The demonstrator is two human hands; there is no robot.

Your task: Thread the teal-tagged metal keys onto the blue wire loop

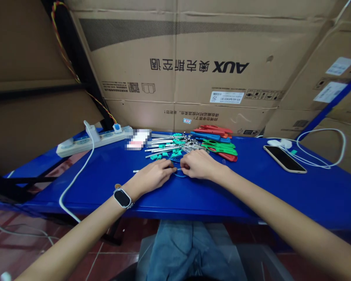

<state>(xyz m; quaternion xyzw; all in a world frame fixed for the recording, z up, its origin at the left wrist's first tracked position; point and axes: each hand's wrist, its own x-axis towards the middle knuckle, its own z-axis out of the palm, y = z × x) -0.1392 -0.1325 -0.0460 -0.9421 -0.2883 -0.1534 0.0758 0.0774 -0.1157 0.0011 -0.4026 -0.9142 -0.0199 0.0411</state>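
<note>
Both hands meet over the blue tabletop near its middle. My left hand (pixel 156 175), with a watch (pixel 122 198) on the wrist, is closed, fingertips pinched at a thin blue loop or cord (pixel 180 175). Opposite it, my right hand (pixel 199 164) is closed too, pinching at the same blue piece. The fingers hide most of it, so I cannot tell its exact kind. Just behind the hands lies a pile of slim silvery metal rods (pixel 160 143) with small teal pieces (pixel 175 150) among them. Green flat plastic pieces (pixel 220 147) lie behind the right hand.
Red pieces (pixel 213 129) and blue pieces (pixel 206 136) are stacked by the green ones. A phone (pixel 285 159) and white cable (pixel 324 164) lie at the right. A power strip (pixel 96 140) sits at the left. A large cardboard sheet (pixel 128 50) stands behind the table (pixel 251 187).
</note>
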